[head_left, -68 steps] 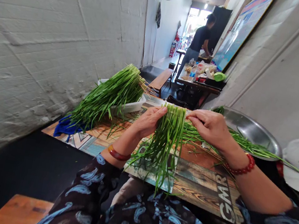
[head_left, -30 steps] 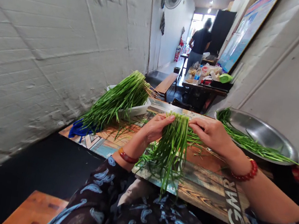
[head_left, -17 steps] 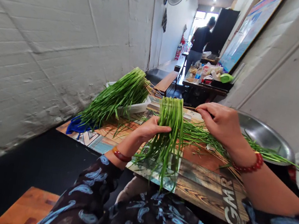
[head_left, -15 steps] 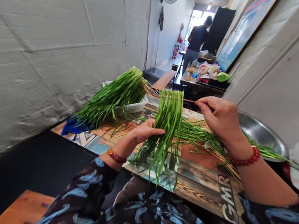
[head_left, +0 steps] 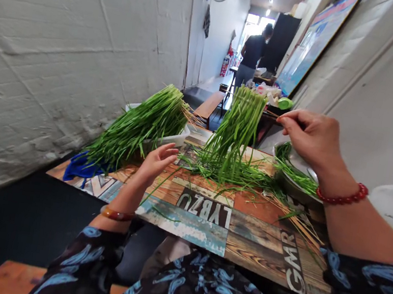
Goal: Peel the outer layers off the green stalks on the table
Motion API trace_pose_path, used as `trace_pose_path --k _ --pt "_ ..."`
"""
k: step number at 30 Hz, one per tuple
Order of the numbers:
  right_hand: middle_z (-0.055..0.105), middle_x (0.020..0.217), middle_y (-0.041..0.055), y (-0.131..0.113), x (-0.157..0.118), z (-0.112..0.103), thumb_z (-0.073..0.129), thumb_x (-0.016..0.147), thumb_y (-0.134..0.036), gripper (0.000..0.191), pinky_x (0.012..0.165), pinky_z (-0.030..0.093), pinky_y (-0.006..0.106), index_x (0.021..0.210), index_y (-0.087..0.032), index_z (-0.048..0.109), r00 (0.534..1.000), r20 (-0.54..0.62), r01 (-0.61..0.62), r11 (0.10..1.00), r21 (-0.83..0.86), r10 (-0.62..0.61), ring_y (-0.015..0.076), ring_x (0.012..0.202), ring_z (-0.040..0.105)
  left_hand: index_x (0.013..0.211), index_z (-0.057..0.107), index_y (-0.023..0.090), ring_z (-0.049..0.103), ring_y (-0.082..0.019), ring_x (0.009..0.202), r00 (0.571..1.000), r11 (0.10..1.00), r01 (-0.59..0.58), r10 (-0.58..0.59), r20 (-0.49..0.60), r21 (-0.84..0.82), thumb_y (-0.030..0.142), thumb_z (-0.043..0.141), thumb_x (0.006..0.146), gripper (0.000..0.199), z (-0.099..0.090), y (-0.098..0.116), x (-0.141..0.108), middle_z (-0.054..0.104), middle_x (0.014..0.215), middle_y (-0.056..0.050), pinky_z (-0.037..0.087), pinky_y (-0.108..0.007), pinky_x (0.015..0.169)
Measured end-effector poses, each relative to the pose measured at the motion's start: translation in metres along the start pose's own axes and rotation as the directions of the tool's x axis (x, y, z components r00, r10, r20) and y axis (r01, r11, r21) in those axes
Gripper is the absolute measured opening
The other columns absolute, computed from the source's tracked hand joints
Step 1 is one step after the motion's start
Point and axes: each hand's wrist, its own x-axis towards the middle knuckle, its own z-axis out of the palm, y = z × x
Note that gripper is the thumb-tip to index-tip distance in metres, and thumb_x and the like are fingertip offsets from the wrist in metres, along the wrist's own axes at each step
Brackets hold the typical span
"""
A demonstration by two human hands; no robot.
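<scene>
Between the thumb and fingers of my right hand (head_left: 312, 138) is the end of a thin bamboo skewer (head_left: 273, 114). Green chives (head_left: 239, 124) are threaded on it and hang down in a wide curtain above the table. My left hand (head_left: 158, 163) is open and holds nothing, its fingers loosely curved in front of a white tray (head_left: 180, 139). A thick heap of skewered chives (head_left: 144, 119) lies in that tray, its leaves drooping over the side. Loose chives (head_left: 225, 175) are strewn on the tabletop under the hanging ones.
Bare skewers (head_left: 305, 228) lie at the right of the patterned table (head_left: 259, 244). Behind them stands a metal bowl (head_left: 296, 190) with more chives. A blue cloth (head_left: 81, 168) is at the left edge. Farther back are a wooden bench (head_left: 210, 104) and a standing person (head_left: 252, 51).
My right hand has raised the skewer of chives up and away from me. My left hand has let go of the leaves and moved left, opening.
</scene>
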Motion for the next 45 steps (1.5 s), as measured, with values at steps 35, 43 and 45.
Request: trace_pose_path --k 35,43,45 --pt "0.075 0.104 0.012 -0.044 0.116 0.314 0.053 0.086 -0.013 0.029 0.092 0.052 0.041 0.106 -0.013 0.074 0.959 0.284 -0.038 0.99 0.137 -0.003 0.0246 0.098 0.068 0.113 0.067 0.016 0.064 -0.023 0.092 0.958 0.753 -0.168 -0.029 0.286 0.637 0.028 0.051 0.093 0.028 0.009 -0.073 -0.072 0.068 0.099 -0.011 0.051 -0.034 0.081" --pt "0.071 0.106 0.0104 -0.026 0.011 0.194 0.056 0.088 -0.02 0.032 0.079 0.056 0.037 0.118 -0.02 0.066 0.991 0.094 0.067 0.96 0.271 -0.096 0.0225 0.093 0.067 0.114 0.068 0.014 0.061 -0.018 0.08 0.966 0.775 -0.22 0.089 0.242 0.593 0.03 0.053 0.093 0.03 0.008 -0.079 -0.067 0.067 0.086 -0.008 0.049 -0.029 0.074" --pt "0.072 0.099 0.0078 -0.016 -0.039 0.165 0.055 0.091 -0.021 0.027 0.076 0.056 0.036 0.115 -0.022 0.066 0.983 0.172 0.011 0.965 0.264 -0.059 0.0204 0.085 0.067 0.113 0.069 0.016 0.061 -0.017 0.077 0.971 0.798 -0.204 0.091 0.221 0.567 0.03 0.055 0.091 0.029 0.005 -0.079 -0.064 0.068 0.084 -0.006 0.049 -0.028 0.073"
